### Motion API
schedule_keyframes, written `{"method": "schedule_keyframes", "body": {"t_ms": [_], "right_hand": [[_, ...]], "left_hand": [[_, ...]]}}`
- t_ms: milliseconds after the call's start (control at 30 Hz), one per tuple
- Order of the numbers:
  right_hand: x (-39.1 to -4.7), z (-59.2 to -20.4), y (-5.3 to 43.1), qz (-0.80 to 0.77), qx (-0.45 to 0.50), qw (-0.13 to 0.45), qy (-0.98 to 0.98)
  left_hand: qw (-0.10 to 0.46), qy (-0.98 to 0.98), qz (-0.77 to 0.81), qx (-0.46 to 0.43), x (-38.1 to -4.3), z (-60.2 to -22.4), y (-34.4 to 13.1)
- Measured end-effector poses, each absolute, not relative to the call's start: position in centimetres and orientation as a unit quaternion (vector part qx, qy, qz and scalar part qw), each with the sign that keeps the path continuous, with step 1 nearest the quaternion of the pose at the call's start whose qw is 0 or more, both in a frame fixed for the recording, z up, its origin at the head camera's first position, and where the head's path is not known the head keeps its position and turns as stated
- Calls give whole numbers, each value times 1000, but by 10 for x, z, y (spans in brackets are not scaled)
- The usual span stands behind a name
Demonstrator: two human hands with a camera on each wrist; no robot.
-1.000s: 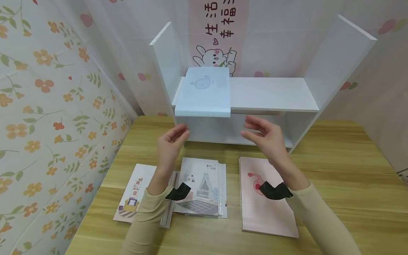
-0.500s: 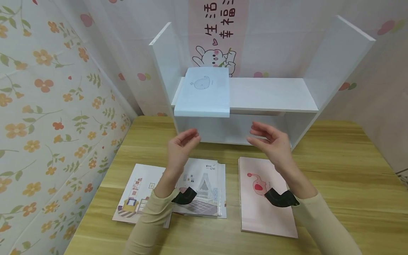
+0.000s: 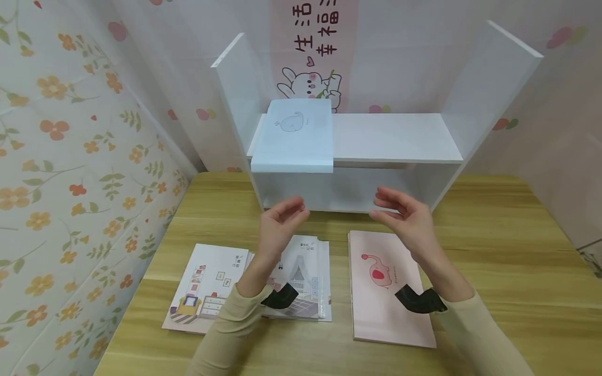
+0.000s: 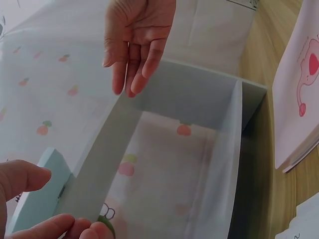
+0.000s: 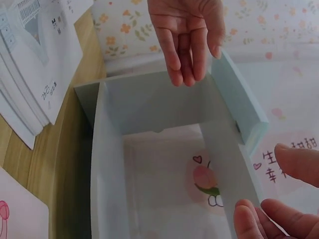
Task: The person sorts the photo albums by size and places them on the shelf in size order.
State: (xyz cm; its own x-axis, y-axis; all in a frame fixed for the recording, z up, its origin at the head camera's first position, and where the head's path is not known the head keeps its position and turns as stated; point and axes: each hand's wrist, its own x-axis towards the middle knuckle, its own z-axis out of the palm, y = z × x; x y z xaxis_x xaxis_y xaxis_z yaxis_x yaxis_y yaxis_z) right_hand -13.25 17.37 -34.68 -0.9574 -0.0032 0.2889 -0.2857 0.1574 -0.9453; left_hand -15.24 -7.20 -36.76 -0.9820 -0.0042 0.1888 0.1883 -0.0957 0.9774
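In the head view my left hand (image 3: 280,224) hovers before the lower opening of a white shelf (image 3: 395,137), fingers loosely bent and nothing in them. To its right, my right hand (image 3: 410,218) hangs in the air in much the same pose, also holding nothing. A pale blue book (image 3: 301,137) with a whale drawing lies flat on the upper board at the left, its near edge jutting past the front. Under my right forearm lies a pink book (image 3: 383,292) with an elephant on it. The right wrist view shows the blue book's edge (image 5: 239,99) beyond the shelf compartment.
White illustrated books (image 3: 211,284) lie at the left of the wooden table (image 3: 508,250). More pale books (image 3: 305,282) with a tent drawing lie beside them, partly behind my left arm. Upright side panels (image 3: 491,78) rise at both shelf ends, and a printed curtain (image 3: 404,47) hangs behind.
Both hands have drifted down and to the right, away from the shelf front; the left moved further, narrowing the gap between them. The head view has shifted slightly. Books and shelf have stayed put.
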Motion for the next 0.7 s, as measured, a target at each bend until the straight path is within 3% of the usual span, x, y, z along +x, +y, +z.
{"method": "schedule_keyframes", "body": {"t_ms": [700], "right_hand": [[-118,-363,194,608,89,118,-780]], "left_hand": [[11,-688,-721,-85,-147,-380,-49]]}}
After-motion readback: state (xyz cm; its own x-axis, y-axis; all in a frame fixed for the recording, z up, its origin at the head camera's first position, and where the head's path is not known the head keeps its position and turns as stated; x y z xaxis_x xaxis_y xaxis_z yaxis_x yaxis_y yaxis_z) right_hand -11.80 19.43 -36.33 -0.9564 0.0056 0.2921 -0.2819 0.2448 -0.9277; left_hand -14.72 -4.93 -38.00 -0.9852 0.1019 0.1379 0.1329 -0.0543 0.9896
